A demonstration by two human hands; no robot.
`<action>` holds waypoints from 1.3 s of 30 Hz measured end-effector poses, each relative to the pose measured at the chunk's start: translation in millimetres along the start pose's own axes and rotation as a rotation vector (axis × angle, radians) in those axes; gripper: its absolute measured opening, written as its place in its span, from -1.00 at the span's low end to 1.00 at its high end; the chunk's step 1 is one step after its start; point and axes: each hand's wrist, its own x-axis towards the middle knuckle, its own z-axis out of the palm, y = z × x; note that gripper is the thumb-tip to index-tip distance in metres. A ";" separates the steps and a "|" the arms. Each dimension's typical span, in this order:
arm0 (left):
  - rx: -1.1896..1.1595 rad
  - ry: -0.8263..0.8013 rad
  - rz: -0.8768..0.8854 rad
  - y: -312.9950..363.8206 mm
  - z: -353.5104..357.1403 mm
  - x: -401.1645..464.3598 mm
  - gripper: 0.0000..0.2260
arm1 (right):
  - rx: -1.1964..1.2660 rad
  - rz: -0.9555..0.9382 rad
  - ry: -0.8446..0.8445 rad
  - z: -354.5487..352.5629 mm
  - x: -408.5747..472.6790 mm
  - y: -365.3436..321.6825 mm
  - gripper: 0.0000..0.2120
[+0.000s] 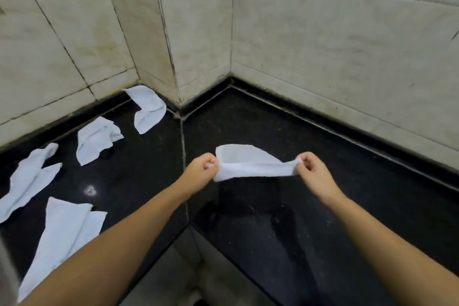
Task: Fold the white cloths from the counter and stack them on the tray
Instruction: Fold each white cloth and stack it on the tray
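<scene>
A white cloth (250, 164) is stretched between both hands above the black counter (285, 206). My left hand (202, 166) pinches its left end and my right hand (314, 172) pinches its right end; the far edge of the cloth curls upward. Several other white cloths lie crumpled on the left part of the counter: one in the back corner (147, 108), one nearer (95, 139), one at the far left (28, 180) and a long one at the lower left (62, 236). No tray is in view.
Tiled walls (323, 32) enclose the L-shaped counter at the back and right. The counter's inner front edge (191, 226) drops to a floor gap between my forearms. A grey metal surface (6, 276) shows at the lower left edge.
</scene>
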 end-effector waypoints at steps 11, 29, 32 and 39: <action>0.178 -0.084 -0.112 -59.0 38.0 -14.2 -0.94 | -0.119 0.265 -0.160 15.6 -32.0 66.6 -0.94; 0.704 0.250 -0.029 -88.1 75.1 0.7 -0.50 | -0.730 -0.153 -0.315 119.0 59.7 15.6 -0.60; 0.785 0.245 -0.045 -94.0 75.6 -11.4 -0.43 | -0.823 -0.174 -0.544 164.7 66.2 -6.6 -0.59; 0.746 0.140 -0.195 -90.1 66.8 -10.9 -0.49 | -0.755 -0.046 -0.730 168.2 78.2 -31.8 -0.80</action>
